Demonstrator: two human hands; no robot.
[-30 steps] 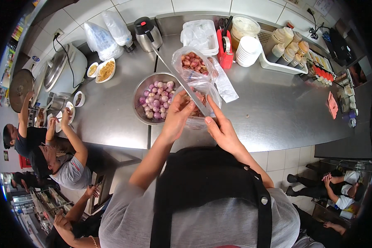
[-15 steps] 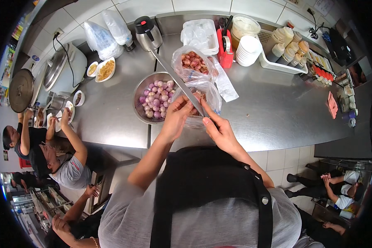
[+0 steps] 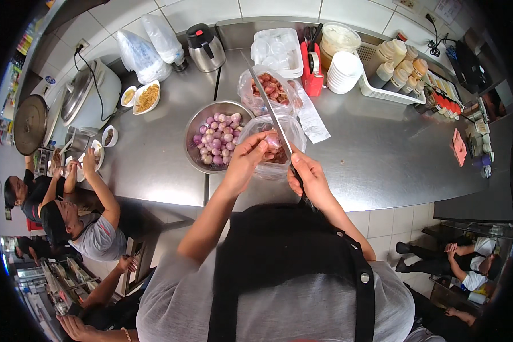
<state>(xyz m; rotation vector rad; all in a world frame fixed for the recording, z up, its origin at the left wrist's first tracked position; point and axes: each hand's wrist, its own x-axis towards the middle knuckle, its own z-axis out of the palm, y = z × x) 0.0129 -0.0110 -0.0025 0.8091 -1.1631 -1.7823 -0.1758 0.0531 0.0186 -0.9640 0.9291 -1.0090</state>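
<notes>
While my right hand (image 3: 309, 178) curls its fingers tightly round the black handle of a long knife (image 3: 275, 121), just right of the middle of the frame, my left hand (image 3: 248, 158) has its thumb and fingertips pinched on a small purplish onion (image 3: 273, 140) beside the blade, at the frame's centre. The blade slants toward the upper left. Beneath the onion sits a clear plastic bag (image 3: 295, 130) with reddish-brown scraps inside. Left of it, a metal bowl (image 3: 190, 158) holds peeled onions (image 3: 216, 137). Farther up, a second bag (image 3: 247, 92) bulges with red-brown onions (image 3: 275, 90), a paper strip (image 3: 313, 118) lying along its right. Toward the top stand a steel jug (image 3: 207, 55), a red tape dispenser (image 3: 312, 77) and stacked white tubs (image 3: 344, 73).
</notes>
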